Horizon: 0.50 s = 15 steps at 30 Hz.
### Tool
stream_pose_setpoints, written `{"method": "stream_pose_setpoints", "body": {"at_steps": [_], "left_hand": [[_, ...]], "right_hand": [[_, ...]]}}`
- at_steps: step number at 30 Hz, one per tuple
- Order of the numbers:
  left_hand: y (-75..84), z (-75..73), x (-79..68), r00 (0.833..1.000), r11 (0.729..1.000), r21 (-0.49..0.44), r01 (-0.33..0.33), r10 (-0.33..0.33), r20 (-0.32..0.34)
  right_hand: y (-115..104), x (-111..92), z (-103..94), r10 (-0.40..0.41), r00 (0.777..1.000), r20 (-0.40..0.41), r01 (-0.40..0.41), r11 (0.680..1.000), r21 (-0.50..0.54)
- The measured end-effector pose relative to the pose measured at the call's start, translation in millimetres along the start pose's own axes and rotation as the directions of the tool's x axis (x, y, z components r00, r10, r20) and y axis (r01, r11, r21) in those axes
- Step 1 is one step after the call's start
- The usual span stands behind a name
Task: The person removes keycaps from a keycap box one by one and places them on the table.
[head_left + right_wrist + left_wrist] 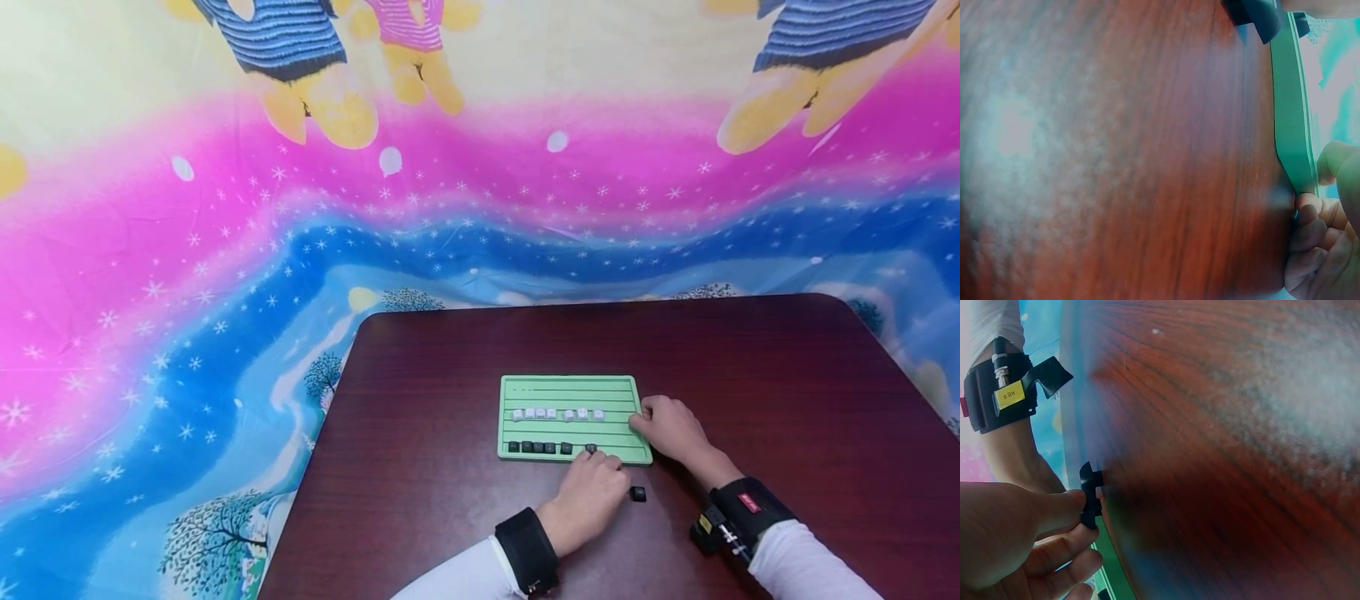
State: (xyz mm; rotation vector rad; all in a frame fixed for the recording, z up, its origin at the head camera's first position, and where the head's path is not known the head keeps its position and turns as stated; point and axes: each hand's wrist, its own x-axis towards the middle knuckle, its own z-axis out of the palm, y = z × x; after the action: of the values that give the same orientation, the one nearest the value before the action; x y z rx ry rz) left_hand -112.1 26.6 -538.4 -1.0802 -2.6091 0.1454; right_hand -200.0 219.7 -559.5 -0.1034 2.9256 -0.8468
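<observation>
Counted one green board [573,396] on one table [420,417]. Tallied seven white keycaps [540,413] in a single row on the board. Made the black keycaps [538,447] seven as well: five in a lower row, one at the left hand [588,500], one loose on the table. Noted two hands in all, counting the right hand [672,427], plus two black wrist straps [527,546], two white sleeves [457,575], one red label [749,502], one yellow label [1010,395].
</observation>
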Motion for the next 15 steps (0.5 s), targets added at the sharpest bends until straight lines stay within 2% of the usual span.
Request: {"method": "stream_pose_setpoints", "body": {"at_steps": [8, 15], "left_hand": [[2.0, 2.5, 0.1, 1.000, 1.000, 0.007, -0.019, 0.019, -0.015], [3.4, 1.7, 1.5, 1.000, 1.000, 0.002, -0.019, 0.019, 0.008]], "right_hand": [[1.0, 0.6, 0.8, -0.002, 1.000, -0.006, 0.002, 1.000, -0.005], [1.4, 0.4, 0.7, -0.006, 1.000, -0.005, 0.006, 1.000, 0.000]]}}
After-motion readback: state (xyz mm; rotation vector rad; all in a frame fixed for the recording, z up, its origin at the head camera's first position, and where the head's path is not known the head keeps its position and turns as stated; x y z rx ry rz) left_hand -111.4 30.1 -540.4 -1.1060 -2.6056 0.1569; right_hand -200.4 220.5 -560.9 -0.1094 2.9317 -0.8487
